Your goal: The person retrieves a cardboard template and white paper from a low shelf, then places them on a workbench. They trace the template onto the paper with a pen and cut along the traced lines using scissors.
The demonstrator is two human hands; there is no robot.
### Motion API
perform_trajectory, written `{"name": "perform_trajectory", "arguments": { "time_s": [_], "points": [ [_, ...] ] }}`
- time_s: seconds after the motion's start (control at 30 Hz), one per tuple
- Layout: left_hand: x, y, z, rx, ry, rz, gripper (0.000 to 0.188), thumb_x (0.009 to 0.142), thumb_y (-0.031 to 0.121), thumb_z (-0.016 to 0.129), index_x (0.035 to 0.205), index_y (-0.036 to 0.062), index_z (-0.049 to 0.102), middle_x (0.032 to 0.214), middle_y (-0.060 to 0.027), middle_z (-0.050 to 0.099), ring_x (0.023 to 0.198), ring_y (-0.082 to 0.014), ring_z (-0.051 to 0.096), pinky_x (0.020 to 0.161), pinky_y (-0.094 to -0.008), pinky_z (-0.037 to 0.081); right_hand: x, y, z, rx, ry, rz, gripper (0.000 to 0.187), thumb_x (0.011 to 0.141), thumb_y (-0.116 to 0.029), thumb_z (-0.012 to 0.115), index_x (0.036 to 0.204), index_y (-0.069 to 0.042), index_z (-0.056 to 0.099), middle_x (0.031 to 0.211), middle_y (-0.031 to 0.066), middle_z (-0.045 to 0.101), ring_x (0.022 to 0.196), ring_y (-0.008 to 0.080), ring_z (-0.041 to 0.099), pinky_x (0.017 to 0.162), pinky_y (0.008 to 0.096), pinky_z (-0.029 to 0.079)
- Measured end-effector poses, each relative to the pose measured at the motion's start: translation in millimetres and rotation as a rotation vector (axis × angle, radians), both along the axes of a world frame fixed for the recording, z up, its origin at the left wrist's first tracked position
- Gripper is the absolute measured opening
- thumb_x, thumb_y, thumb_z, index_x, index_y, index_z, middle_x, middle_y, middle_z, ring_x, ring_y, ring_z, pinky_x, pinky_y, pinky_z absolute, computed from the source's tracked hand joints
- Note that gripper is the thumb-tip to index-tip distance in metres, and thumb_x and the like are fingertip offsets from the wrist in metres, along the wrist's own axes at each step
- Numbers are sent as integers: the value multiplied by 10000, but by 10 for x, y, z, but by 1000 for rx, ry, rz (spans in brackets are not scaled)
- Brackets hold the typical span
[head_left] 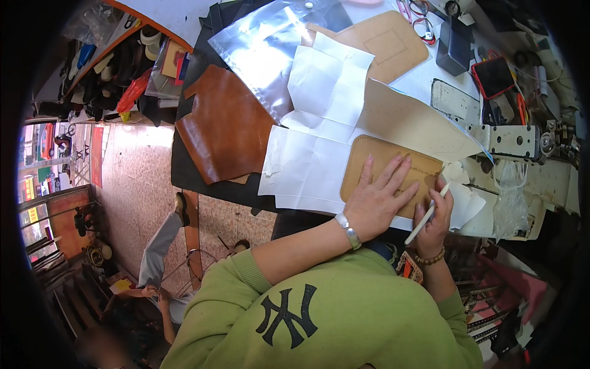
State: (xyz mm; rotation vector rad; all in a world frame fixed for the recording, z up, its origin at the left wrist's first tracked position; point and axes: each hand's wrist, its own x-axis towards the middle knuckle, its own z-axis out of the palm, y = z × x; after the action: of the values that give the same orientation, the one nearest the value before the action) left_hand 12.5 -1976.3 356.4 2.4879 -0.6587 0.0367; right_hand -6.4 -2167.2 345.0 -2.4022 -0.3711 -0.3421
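My left hand (376,198) lies spread and flat on a tan leather panel (361,155) with rounded corners and a stitched-looking edge. In my right hand (437,224) is a slim white pen (423,222), held slantwise near the panel's right edge; its tip cannot be made out clearly. Beneath the panel is a creased white paper sheet (304,172), folded into sections and reaching up the table. Left of the paper rests a glossy brown leather piece (228,126) with an irregular outline. A larger beige sheet (402,120) extends behind the panel.
A clear plastic sheet (255,52) and another tan leather panel (390,46) lie at the far side. Sewing machine parts (516,144), a black box (453,52) and scissors (424,26) occupy the right. A person (123,313) sits at the lower left beyond the table edge.
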Motion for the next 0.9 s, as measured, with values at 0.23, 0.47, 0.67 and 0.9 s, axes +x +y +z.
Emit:
{"name": "perform_trajectory", "arguments": {
  "time_s": [0.23,0.47,0.67,0.9],
  "points": [
    [8,12,12,17,-7,-7,485,848,153,519,1332,191,513,1523,-169,284,1411,-305,279,1069,-640,188,-4,-10,12,24,16,5,403,799,-8,655,1176,-10,510,1301,269,473,1203,411,493,1002,443,427],
    [17,32,24,24,-19,-6,494,843,137,519,1334,194,515,1518,-168,295,1405,-302,289,1062,-642,201,7,-13,21,25,13,23,421,782,8,665,1173,-9,508,1292,275,474,1196,416,496,997,443,431],
    [15,31,30,28,-4,-8,496,836,134,531,1327,199,524,1516,-157,308,1404,-293,290,1066,-636,203,0,-3,28,46,20,22,432,771,15,669,1170,-7,506,1284,276,477,1196,414,497,993,440,436],
    [20,21,58,77,20,-1,512,825,134,544,1328,231,533,1520,-119,320,1396,-271,310,1070,-630,191,7,-14,29,62,24,20,439,752,-4,680,1159,-22,519,1272,266,495,1153,415,519,967,449,444]
  ]
}}
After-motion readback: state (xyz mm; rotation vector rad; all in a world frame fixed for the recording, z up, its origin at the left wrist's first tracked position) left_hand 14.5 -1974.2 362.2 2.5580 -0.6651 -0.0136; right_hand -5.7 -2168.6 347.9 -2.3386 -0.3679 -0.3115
